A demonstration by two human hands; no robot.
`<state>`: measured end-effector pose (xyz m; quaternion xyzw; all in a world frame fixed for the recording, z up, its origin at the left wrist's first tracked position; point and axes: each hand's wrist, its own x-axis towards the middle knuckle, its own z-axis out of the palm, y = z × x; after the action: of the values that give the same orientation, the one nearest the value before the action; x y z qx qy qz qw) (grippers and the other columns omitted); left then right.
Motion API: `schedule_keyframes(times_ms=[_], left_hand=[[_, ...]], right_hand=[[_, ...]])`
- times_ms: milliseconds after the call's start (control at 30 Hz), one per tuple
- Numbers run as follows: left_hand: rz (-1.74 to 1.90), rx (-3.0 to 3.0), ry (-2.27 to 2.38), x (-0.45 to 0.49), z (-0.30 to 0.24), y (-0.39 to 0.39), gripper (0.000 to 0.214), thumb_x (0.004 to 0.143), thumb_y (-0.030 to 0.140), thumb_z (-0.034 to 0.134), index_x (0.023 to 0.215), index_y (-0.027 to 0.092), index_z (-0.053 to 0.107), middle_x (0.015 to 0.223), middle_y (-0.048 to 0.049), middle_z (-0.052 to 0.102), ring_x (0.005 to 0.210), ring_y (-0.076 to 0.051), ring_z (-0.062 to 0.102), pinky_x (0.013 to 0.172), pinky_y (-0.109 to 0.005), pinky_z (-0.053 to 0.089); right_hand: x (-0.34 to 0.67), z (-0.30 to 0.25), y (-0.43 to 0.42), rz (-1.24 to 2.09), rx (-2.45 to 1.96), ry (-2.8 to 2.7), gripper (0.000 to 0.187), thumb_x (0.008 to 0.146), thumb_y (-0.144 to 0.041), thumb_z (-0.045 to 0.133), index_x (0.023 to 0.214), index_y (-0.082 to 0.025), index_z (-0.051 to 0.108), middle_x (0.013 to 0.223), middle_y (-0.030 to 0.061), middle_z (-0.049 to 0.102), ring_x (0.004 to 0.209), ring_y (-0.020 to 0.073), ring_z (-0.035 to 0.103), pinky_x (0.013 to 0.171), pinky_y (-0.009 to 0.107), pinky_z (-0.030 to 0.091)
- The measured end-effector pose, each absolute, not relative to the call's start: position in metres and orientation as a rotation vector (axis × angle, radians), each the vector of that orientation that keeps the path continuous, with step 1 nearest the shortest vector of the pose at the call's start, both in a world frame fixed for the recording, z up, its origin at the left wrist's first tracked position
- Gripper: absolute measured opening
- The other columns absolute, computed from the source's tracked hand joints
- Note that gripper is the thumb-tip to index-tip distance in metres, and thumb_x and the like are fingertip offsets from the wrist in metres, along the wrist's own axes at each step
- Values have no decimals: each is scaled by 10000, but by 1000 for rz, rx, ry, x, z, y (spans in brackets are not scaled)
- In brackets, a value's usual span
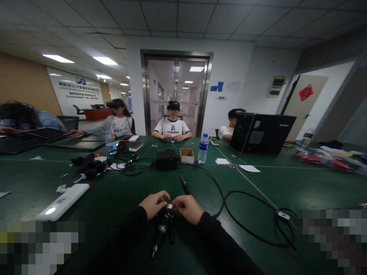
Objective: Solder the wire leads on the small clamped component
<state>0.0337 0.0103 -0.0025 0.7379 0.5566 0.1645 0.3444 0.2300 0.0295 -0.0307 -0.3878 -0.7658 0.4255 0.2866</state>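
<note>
Low in the middle of the head view, my left hand [154,204] and my right hand [187,208] meet over the green table [286,183]. Both are curled round the top end of a dark, slim tool [163,225] with a metal collar. The tool's body slants down toward me between my black sleeves. The fingers of each hand are pinched at that collar, almost touching. Whatever small part they pinch is too small to make out.
A black cable [237,198] loops right of my hands. A second dark tool [185,185] lies just beyond them. A white power bank [63,201] lies left; a black box [166,159], cardboard box [187,155] and water bottle [203,149] stand mid-table. Several people sit across.
</note>
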Motion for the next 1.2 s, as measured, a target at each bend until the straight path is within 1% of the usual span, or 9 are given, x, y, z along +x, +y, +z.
schedule_keyframes(times_ms=[167, 300, 400, 567, 700, 767, 900, 1033, 1200], left_hand=[[384, 1860, 1265, 26, -7, 26, 253, 801, 300, 466, 981, 198, 612, 902, -5, 634, 701, -131, 594, 556, -214, 470], [364, 1858, 1172, 22, -8, 38, 215, 780, 261, 509, 939, 189, 633, 871, -2, 656, 715, -136, 613, 612, -230, 482], [328, 1917, 1083, 19, -10, 47, 188, 774, 230, 532, 921, 200, 645, 856, 8, 669, 726, -137, 624, 666, -239, 492], [220, 1984, 988, 18, -12, 61, 141, 776, 212, 567, 892, 229, 646, 844, 32, 679, 747, -130, 635, 729, -228, 494], [167, 2095, 929, 18, -8, 69, 95, 751, 179, 609, 828, 219, 647, 828, 40, 681, 797, -130, 628, 759, -211, 471], [157, 2115, 905, 19, -6, 71, 118, 735, 142, 616, 824, 211, 650, 817, 41, 683, 798, -125, 627, 757, -201, 463], [175, 2099, 864, 17, -6, 70, 207, 728, 100, 605, 884, 219, 668, 832, 42, 695, 770, -113, 630, 714, -184, 461], [244, 2155, 872, 13, -12, 67, 180, 733, 117, 617, 870, 212, 685, 842, 25, 703, 774, -121, 636, 709, -188, 460], [305, 2170, 872, 13, -12, 63, 169, 749, 113, 611, 874, 204, 680, 840, 20, 700, 801, -125, 639, 730, -189, 454]], right_hand=[[230, -31, 42, 1355, -999, -2056, 304, 647, 19, 513, 815, -144, 706, 594, -40, 632, 507, 91, 586, 511, 180, 471], [229, -24, 54, 1461, -983, -2145, 243, 666, -1, 552, 794, -149, 695, 564, -59, 594, 489, 80, 576, 507, 176, 482], [229, -15, 62, 1450, -992, -2277, 210, 662, -10, 602, 785, -160, 682, 543, -79, 566, 448, 68, 552, 466, 156, 452], [228, -1, 69, 1213, -972, -2598, 138, 695, -47, 661, 749, -174, 663, 503, -102, 513, 418, 49, 515, 431, 123, 370], [225, 5, 71, 967, -933, -2787, 133, 695, -68, 712, 755, -173, 657, 557, -98, 542, 464, 39, 521, 493, 130, 356], [224, 6, 72, 869, -911, -2866, 121, 712, -96, 724, 779, -176, 663, 581, -91, 560, 492, 42, 527, 516, 137, 349], [222, 12, 72, 662, -845, -2982, 105, 731, -149, 740, 798, -179, 665, 671, -60, 623, 606, 68, 564, 545, 150, 340], [219, 22, 69, 480, -797, -3094, 80, 754, -178, 728, 802, -189, 666, 779, -27, 674, 730, 105, 602, 591, 173, 357], [216, 28, 64, 336, -833, -3190, 51, 798, -206, 681, 846, -208, 665, 828, -4, 696, 781, 138, 635, 630, 204, 382]])
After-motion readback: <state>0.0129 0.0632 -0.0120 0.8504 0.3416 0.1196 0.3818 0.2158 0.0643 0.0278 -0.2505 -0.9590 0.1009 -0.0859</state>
